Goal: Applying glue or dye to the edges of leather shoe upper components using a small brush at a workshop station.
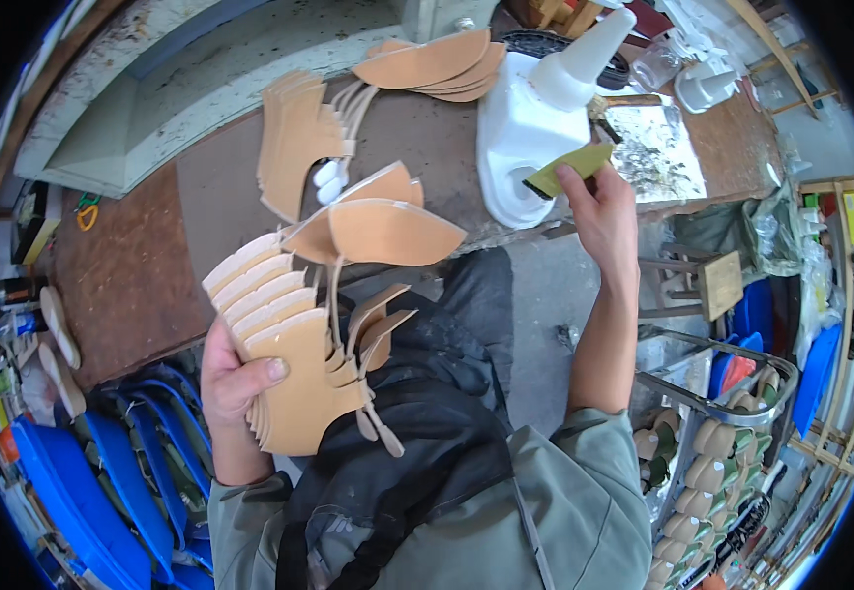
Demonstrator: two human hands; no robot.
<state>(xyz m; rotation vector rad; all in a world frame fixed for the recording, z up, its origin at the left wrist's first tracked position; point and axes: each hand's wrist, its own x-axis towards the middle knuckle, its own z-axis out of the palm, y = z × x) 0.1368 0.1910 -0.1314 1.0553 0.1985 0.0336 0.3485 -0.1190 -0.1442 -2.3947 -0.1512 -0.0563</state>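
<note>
My left hand (238, 379) grips a fanned stack of tan shoe-upper pieces (314, 393), thumb on top, their pale edges stepped one behind another. Narrow straps and curved flaps hang off the stack's right side. In my right hand (599, 202) is a flat olive-green brush (574, 169), pinched between thumb and fingers. Its dark tip is at the round opening of a white plastic glue bottle (505, 118); whether it touches the glue cannot be seen. More tan upper pieces (294, 147) lie on the bench beyond, with curved pieces (397, 231) close to the held stack.
The brown workbench (122, 285) runs across the front. Another curved stack (437, 64) lies at the back beside the bottle. A smeared silvery sheet (658, 147) is right of it. Blue trays (83, 501) stand lower left; a metal rack with shoes (712, 442) stands lower right, near a wooden stool (720, 285).
</note>
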